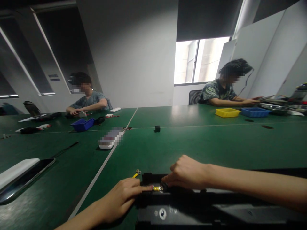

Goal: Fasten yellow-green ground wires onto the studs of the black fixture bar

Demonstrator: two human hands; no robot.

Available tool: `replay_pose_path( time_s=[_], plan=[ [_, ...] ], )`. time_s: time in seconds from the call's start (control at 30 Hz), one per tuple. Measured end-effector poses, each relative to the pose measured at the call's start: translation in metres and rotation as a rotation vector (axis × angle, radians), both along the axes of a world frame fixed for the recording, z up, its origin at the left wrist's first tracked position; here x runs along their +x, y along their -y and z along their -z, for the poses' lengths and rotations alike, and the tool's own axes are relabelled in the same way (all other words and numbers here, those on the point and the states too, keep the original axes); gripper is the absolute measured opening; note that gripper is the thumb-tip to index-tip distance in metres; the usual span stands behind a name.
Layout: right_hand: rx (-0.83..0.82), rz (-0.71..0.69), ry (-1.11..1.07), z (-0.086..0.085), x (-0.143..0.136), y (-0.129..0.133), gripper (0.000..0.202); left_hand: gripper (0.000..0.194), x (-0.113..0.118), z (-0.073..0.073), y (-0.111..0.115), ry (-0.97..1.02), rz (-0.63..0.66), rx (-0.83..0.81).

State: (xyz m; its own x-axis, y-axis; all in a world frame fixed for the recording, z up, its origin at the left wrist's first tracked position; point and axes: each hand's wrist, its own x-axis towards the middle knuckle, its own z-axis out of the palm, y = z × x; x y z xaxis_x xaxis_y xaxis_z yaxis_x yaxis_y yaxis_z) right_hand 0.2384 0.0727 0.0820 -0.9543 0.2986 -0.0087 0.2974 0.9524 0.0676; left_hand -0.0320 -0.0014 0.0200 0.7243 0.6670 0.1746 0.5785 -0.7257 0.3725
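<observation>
A long black housing (192,218) lies at the front edge of the green table. At its upper left corner, my left hand (126,193) stretches its index finger to a small yellow-sleeved ring terminal (156,188). Another yellow terminal (136,173) sticks out just behind that hand. My right hand (187,174) is closed, its fingertips on a small round black part (164,186) beside the ring of the first terminal. The undersides of both hands are partly hidden.
A white device (110,139) and a small black cube (157,128) lie beyond the housing. A phone (26,180) is at left. Blue (82,125) and yellow (227,112) trays stand farther back. Two people sit across the green table (192,140).
</observation>
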Motion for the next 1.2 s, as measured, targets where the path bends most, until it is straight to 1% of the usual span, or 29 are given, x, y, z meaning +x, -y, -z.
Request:
replay_pose_path(
  time_s=[0.1, 0.33, 0.6, 0.83, 0.93, 1.07, 1.2],
  plan=[
    [-0.017, 0.007, -0.02, 0.002, 0.002, 0.001, 0.024, 0.054, 0.0, 0.0, 0.0, -0.011, -0.011, -0.016],
    [0.014, 0.031, -0.003, 0.004, 0.001, 0.007, 0.024, 0.053, 0.0, 0.001, 0.0, -0.001, -0.005, -0.007],
    [-0.061, 0.157, -0.028, 0.007, 0.001, 0.018, 0.024, 0.054, 0.0, 0.0, 0.001, -0.015, -0.012, -0.03],
    [-0.064, 0.229, 0.007, 0.004, -0.002, 0.025, 0.022, 0.055, 0.001, -0.001, 0.0, -0.028, -0.012, -0.037],
    [-0.061, 0.243, 0.013, 0.004, -0.003, 0.025, 0.021, 0.054, 0.001, -0.002, -0.001, -0.032, -0.003, -0.034],
    [-0.038, 0.244, -0.022, 0.008, -0.003, 0.024, 0.021, 0.054, 0.001, -0.002, 0.0, -0.026, 0.001, -0.036],
    [-0.024, 0.258, -0.045, 0.011, -0.003, 0.025, 0.021, 0.055, 0.0, 0.0, 0.001, -0.021, -0.004, -0.046]
  ],
)
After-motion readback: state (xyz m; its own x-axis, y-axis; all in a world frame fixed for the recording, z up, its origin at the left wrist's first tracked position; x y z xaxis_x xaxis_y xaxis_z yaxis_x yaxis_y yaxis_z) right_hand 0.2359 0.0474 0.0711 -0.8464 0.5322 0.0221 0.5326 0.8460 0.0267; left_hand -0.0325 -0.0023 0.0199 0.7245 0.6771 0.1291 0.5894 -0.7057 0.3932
